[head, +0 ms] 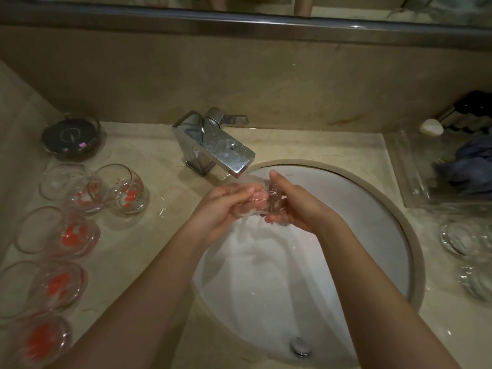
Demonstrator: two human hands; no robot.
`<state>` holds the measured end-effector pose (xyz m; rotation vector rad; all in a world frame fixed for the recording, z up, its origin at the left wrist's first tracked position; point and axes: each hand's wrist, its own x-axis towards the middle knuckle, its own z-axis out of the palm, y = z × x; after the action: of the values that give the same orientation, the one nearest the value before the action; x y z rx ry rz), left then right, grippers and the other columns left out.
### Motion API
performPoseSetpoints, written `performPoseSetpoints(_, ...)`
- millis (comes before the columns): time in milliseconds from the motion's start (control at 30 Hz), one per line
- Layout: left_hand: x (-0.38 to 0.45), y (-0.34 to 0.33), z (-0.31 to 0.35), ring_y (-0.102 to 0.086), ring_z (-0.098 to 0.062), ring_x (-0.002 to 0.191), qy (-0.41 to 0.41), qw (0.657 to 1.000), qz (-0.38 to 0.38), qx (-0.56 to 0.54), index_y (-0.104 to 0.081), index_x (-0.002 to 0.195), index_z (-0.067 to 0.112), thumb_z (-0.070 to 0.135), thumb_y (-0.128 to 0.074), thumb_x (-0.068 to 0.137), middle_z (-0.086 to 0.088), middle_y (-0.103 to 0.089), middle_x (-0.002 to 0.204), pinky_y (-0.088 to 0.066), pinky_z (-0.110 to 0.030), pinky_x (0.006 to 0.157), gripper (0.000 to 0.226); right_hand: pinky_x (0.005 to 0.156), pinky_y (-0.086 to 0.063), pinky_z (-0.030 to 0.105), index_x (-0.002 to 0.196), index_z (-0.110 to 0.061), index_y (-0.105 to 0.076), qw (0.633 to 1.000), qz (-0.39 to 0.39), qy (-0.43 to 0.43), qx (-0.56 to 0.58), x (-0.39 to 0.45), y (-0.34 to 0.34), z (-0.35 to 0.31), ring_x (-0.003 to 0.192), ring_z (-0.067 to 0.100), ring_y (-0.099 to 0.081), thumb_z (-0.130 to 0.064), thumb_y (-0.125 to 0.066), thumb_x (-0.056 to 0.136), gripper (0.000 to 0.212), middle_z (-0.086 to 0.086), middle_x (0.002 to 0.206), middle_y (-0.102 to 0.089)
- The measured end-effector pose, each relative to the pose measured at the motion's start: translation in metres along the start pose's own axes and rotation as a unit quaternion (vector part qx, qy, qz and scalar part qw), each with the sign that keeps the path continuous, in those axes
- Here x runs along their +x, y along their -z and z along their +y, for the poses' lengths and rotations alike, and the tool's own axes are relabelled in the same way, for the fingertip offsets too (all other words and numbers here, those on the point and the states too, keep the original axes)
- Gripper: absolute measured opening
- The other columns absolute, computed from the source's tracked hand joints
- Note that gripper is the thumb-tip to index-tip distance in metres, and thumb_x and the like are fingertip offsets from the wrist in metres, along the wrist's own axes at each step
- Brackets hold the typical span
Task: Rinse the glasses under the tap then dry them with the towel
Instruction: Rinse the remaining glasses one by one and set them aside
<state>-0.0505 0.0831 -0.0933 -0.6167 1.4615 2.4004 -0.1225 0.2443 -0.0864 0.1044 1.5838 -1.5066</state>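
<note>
Both hands hold one clear glass (259, 198) on its side under the chrome tap (223, 150), over the white sink (372, 235). Water runs over the glass and down into the basin. My left hand (226, 206) grips the glass's open end, fingers curled round it. My right hand (292, 203) grips its thick base, thumb on top. Several clear glasses with orange marks (125, 190) lie or stand on the counter at the left. A blue towel (471, 166) lies bunched in a clear tray at the right.
A dark round dish (70, 138) sits at the back left. The clear tray (415, 182) holds the towel, with a white soap (431, 127) behind it. Two clear glasses (466, 235) rest at the right edge. The sink drain (300, 347) is near me.
</note>
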Motion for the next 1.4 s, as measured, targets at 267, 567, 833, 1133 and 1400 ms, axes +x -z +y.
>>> performPoseSetpoints(267,-0.002,0.002,-0.001,-0.073,-0.011,0.081,-0.004,1.000,-0.005,0.018,-0.070,0.104,0.010,0.013,-0.064,0.082,-0.005,-0.076,0.088,-0.049,-0.015,0.067,0.023,0.077,-0.059,0.036,0.123,-0.016,-0.062,0.997,-0.011,0.071,-0.025,-0.001,-0.002,0.005,0.096,0.027,-0.070,-0.031,-0.067,0.089,0.038,0.014,0.119,-0.064)
performPoseSetpoints(567,-0.004,0.000,-0.009,-0.072,-0.009,0.078,0.013,1.000,0.003,-0.011,-0.072,0.099,0.012,0.015,-0.066,0.074,-0.003,-0.076,0.091,-0.037,-0.029,0.078,0.026,0.069,-0.052,0.025,0.109,-0.018,-0.061,0.990,0.019,0.122,-0.061,-0.003,-0.001,0.010,0.084,0.015,-0.063,0.000,-0.074,0.078,0.038,0.004,0.111,-0.055)
performPoseSetpoints(833,-0.001,0.001,-0.005,-0.071,-0.013,0.089,0.015,1.000,0.009,0.001,-0.071,0.106,0.013,0.014,-0.069,0.074,-0.002,-0.074,0.100,-0.042,-0.026,0.073,0.032,0.064,-0.055,0.025,0.109,-0.011,-0.066,0.999,0.025,0.032,-0.019,-0.002,-0.003,0.009,0.069,0.021,-0.066,-0.032,-0.061,0.093,0.027,0.010,0.089,-0.067)
performPoseSetpoints(1133,0.018,0.000,0.007,-0.058,-0.004,0.071,0.054,0.995,0.048,0.076,-0.067,0.112,0.015,0.018,-0.065,0.091,0.008,-0.062,0.079,-0.048,-0.028,0.076,0.022,0.069,-0.049,0.027,0.098,-0.022,-0.060,0.979,0.076,0.100,0.158,0.008,-0.010,0.030,0.085,0.022,-0.060,-0.002,-0.063,0.076,0.030,0.005,0.102,-0.060)
performPoseSetpoints(1400,0.020,0.002,0.003,-0.071,-0.014,0.100,0.095,0.981,-0.021,0.168,-0.066,0.120,0.019,0.030,-0.065,0.091,0.000,-0.075,0.107,-0.050,-0.036,0.095,0.030,0.059,-0.052,0.022,0.114,-0.010,-0.061,0.995,0.072,0.022,0.060,0.009,-0.006,0.025,0.066,0.013,-0.062,-0.044,-0.053,0.096,0.039,0.005,0.088,-0.065)
